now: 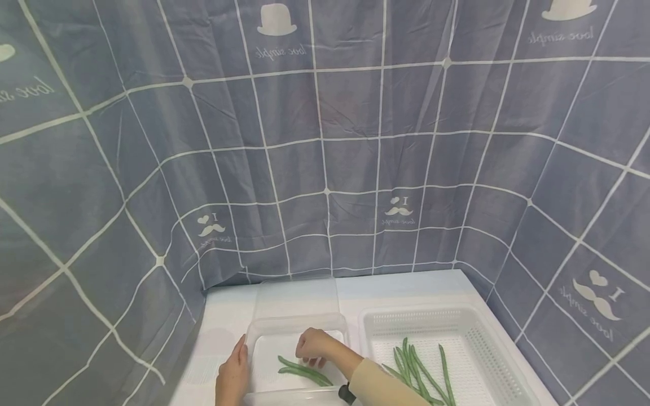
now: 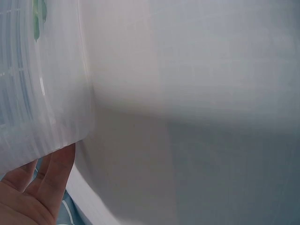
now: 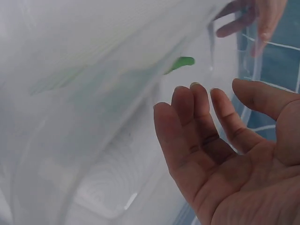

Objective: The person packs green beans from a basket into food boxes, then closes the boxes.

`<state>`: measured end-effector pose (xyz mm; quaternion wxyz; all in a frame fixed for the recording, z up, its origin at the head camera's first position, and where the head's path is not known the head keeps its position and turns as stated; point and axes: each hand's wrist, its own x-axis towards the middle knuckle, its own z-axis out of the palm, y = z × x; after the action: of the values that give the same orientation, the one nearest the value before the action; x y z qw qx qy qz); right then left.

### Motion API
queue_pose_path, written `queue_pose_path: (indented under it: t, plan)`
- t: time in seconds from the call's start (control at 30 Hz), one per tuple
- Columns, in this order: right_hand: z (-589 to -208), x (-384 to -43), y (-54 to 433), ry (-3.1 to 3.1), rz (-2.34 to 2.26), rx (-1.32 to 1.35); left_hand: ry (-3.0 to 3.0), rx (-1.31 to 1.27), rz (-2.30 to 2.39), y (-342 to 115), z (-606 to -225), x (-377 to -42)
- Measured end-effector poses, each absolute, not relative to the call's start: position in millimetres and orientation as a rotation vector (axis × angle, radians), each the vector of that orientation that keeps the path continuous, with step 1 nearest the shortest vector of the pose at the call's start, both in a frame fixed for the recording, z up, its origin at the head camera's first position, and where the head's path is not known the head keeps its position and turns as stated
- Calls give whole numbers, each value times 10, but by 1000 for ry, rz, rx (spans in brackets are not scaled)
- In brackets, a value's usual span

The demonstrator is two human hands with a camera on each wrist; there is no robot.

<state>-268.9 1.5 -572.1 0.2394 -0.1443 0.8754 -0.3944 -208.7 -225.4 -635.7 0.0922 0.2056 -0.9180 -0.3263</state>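
My right hand point(image 1: 313, 345) is over a clear plastic box point(image 1: 298, 322), its fingers loosely bent and holding nothing. Close below it, a few green beans point(image 1: 299, 370) lie on the box floor. In the right wrist view, the palm and spread fingertips of that hand point(image 3: 225, 145) face the box, near one bean's green tip point(image 3: 183, 61). My left hand point(image 1: 233, 372) rests against the left side of the box with fairly straight fingers. The left wrist view shows its fingers point(image 2: 55, 176) meeting the box edge, the fingertips partly hidden.
At the right stands a white perforated basket point(image 1: 487, 349) with several long green beans point(image 1: 418, 366) in it. A flat clear sheet or lid point(image 1: 296, 296) lies behind the box on the white table point(image 1: 401, 285). A grey-blue checked curtain point(image 1: 350, 169) encloses the back and sides.
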Motion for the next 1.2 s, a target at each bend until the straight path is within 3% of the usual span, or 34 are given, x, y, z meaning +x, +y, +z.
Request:
queue_pose_path:
  t: [0.73, 1.2]
  plan:
    - [-5394, -2691, 726, 1993, -1596, -375, -2724, 631, -1009, -2243, -6328, -2084]
    - [-5401, -2687, 1409, 1849, -1792, -259, -2731, 606, -981, -2240, -6298, -2072]
